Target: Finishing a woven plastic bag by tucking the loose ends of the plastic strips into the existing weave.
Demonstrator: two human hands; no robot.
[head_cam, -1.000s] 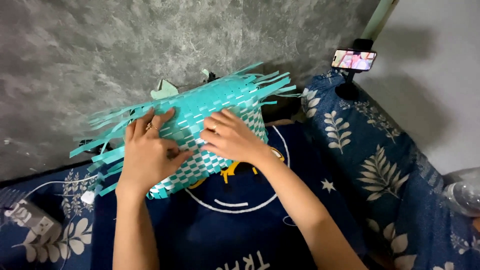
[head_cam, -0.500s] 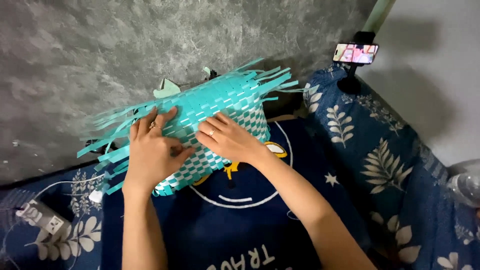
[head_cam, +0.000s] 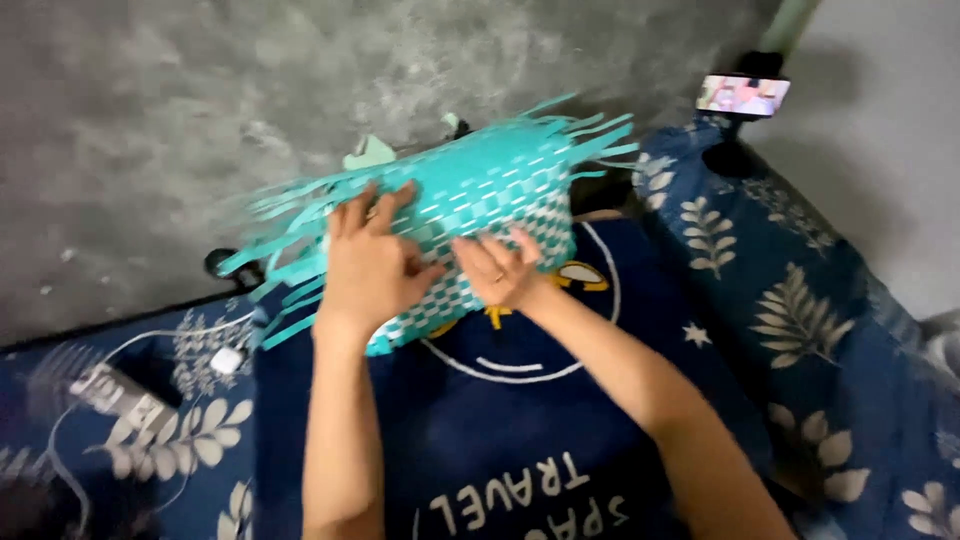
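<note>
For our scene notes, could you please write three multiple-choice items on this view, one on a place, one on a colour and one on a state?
1. Where is the phone on a stand?
A. upper right
B. lower left
C. bottom centre

2. What colour are the strips of the woven piece?
A. red
B. teal
C. yellow

3. How do the hands meet the woven piece?
A. both lifted clear
B. only one touches
C. both press on it

Key: 1 A, it stands by the wall at upper right. 2 B, the strips are teal with white showing. 3 C, the left hand and right hand lie on the weave.

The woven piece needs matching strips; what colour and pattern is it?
Teal woven piece, white-checked on its lower side; head view.
</note>
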